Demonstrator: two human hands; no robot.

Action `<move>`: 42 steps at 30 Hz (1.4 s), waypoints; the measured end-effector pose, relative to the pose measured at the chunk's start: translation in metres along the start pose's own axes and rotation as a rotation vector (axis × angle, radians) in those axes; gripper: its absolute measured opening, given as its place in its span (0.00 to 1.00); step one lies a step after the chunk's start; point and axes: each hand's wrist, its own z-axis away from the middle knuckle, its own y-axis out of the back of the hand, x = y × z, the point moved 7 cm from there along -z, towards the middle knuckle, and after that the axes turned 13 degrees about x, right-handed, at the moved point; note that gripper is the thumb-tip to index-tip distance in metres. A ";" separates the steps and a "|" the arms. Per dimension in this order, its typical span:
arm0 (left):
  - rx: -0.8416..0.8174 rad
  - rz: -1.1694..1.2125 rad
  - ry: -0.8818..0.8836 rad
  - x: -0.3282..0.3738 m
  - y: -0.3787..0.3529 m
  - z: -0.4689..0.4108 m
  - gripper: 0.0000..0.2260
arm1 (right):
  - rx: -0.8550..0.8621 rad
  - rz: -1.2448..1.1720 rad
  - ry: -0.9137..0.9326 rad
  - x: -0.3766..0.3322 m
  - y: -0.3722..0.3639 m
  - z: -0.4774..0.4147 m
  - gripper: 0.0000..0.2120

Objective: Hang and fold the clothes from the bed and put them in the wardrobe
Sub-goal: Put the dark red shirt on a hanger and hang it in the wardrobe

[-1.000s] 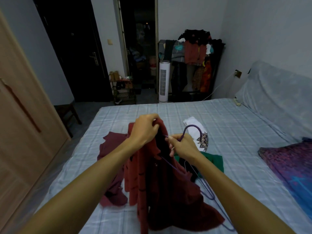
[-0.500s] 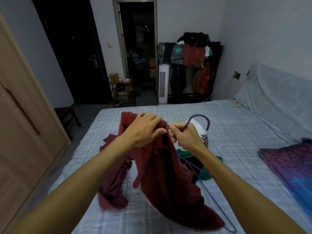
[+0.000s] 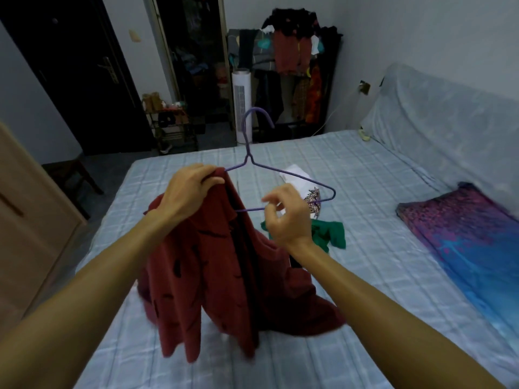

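A dark red shirt [image 3: 213,276] with black marks hangs over the bed [image 3: 365,192]. My left hand [image 3: 191,189] grips its shoulder over the left end of a purple wire hanger [image 3: 295,176]. The hanger stands upright, its hook up and its right half bare. My right hand [image 3: 286,217] pinches the hanger's bottom bar. Behind my right hand lie a green garment [image 3: 331,231] and a white patterned garment [image 3: 297,175] on the bed.
A wooden wardrobe [image 3: 31,220] stands at the left edge. A purple and blue cloth [image 3: 466,237] lies on the bed's right side. Beyond the bed are a full clothes rack [image 3: 295,60], a white tower fan [image 3: 242,105], a small shelf [image 3: 168,127] and a dark stool [image 3: 70,175].
The hanger has swung up from lying low to standing upright with its hook high. Both hands lifted the red shirt, and my right hand moved from the hook's neck to the bottom bar.
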 end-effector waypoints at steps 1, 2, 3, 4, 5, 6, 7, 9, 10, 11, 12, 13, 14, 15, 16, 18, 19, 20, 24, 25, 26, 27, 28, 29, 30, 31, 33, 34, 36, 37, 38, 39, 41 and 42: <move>0.001 0.004 -0.012 0.003 -0.001 0.001 0.12 | -0.085 0.034 -0.016 0.007 -0.008 0.011 0.07; 0.006 0.007 -0.024 0.006 -0.001 0.001 0.12 | -0.172 0.083 -0.073 0.018 -0.016 0.023 0.07; 0.012 0.007 -0.036 0.010 -0.001 0.002 0.12 | -0.264 0.146 -0.168 0.032 -0.023 0.034 0.06; 0.019 0.008 -0.047 0.013 0.000 0.003 0.12 | -0.368 0.207 -0.286 0.050 -0.030 0.049 0.07; 0.030 0.011 -0.060 0.017 0.002 0.004 0.12 | -0.472 0.264 -0.407 0.068 -0.036 0.064 0.13; 0.041 0.017 -0.069 0.020 0.005 0.005 0.13 | -0.566 0.305 -0.496 0.081 -0.041 0.077 0.20; 0.051 0.023 -0.075 0.024 0.008 0.005 0.13 | -0.656 0.341 -0.540 0.090 -0.046 0.088 0.25; 0.072 0.032 -0.088 0.029 0.016 0.004 0.14 | -0.814 0.425 -0.523 0.101 -0.056 0.105 0.27; 0.083 0.032 -0.097 0.030 0.020 0.003 0.14 | -0.853 0.472 -0.508 0.106 -0.059 0.111 0.25; 0.093 0.029 -0.102 0.030 0.024 0.003 0.14 | -0.842 0.506 -0.501 0.111 -0.061 0.113 0.23; 0.105 0.022 -0.107 0.029 0.027 0.004 0.14 | -0.789 0.518 -0.498 0.114 -0.061 0.112 0.20; 0.119 0.012 -0.108 0.027 0.031 0.004 0.14 | -0.711 0.519 -0.487 0.114 -0.060 0.109 0.17; 0.132 0.001 -0.103 0.023 0.035 0.004 0.15 | -0.644 0.519 -0.464 0.114 -0.060 0.104 0.14; 0.144 -0.009 -0.094 0.018 0.039 0.005 0.16 | -0.598 0.531 -0.438 0.114 -0.060 0.097 0.12; 0.160 -0.020 -0.087 0.012 0.043 0.005 0.17 | -0.577 0.561 -0.415 0.116 -0.058 0.090 0.10; 0.201 -0.050 -0.082 -0.002 0.054 0.006 0.17 | -0.582 0.670 -0.363 0.128 -0.050 0.069 0.10; 0.214 -0.065 -0.081 -0.009 0.059 0.006 0.17 | -0.580 0.713 -0.340 0.135 -0.044 0.055 0.10; 0.219 -0.078 -0.084 -0.015 0.063 0.006 0.17 | -0.579 0.744 -0.322 0.142 -0.037 0.039 0.10; 0.229 -0.142 -0.127 -0.030 0.070 0.006 0.17 | -0.555 0.736 -0.268 0.147 -0.016 -0.029 0.08; 0.246 -0.157 -0.125 -0.032 0.072 0.004 0.18 | -0.540 0.704 -0.259 0.143 -0.014 -0.045 0.06; 0.272 -0.168 -0.114 -0.035 0.075 0.002 0.18 | -0.528 0.676 -0.245 0.138 -0.011 -0.059 0.06; 0.308 -0.182 -0.106 -0.038 0.080 0.000 0.18 | -0.515 0.652 -0.222 0.133 -0.011 -0.072 0.06; 0.342 -0.202 -0.108 -0.038 0.086 -0.002 0.18 | -0.497 0.634 -0.199 0.125 -0.012 -0.083 0.06; 0.363 -0.229 -0.121 -0.038 0.092 -0.004 0.17 | -0.466 0.618 -0.184 0.119 -0.013 -0.095 0.06; 0.369 -0.262 -0.151 -0.037 0.099 -0.006 0.17 | -0.424 0.602 -0.183 0.112 -0.014 -0.106 0.07; 0.363 -0.295 -0.203 -0.035 0.105 -0.008 0.17 | -0.384 0.583 -0.198 0.106 -0.016 -0.120 0.07; 0.338 -0.341 -0.318 -0.032 0.113 -0.010 0.17 | -0.348 0.536 -0.222 0.091 -0.021 -0.149 0.06; 0.326 -0.351 -0.347 -0.032 0.116 -0.010 0.17 | -0.348 0.513 -0.222 0.082 -0.025 -0.163 0.06; 0.306 -0.373 -0.348 -0.037 0.117 -0.011 0.16 | -0.347 0.485 -0.189 0.062 -0.030 -0.191 0.06; 0.294 -0.387 -0.332 -0.039 0.116 -0.010 0.16 | -0.340 0.483 -0.167 0.051 -0.032 -0.203 0.06; 0.283 -0.405 -0.308 -0.042 0.114 -0.009 0.15 | -0.334 0.487 -0.146 0.039 -0.034 -0.211 0.07; 0.273 -0.430 -0.273 -0.046 0.112 -0.008 0.15 | -0.334 0.495 -0.127 0.029 -0.036 -0.217 0.07; 0.270 -0.482 -0.192 -0.047 0.111 -0.010 0.11 | -0.330 0.513 -0.092 0.012 -0.042 -0.221 0.07; 0.274 -0.494 -0.156 -0.044 0.109 -0.012 0.10 | -0.325 0.523 -0.084 0.005 -0.045 -0.220 0.08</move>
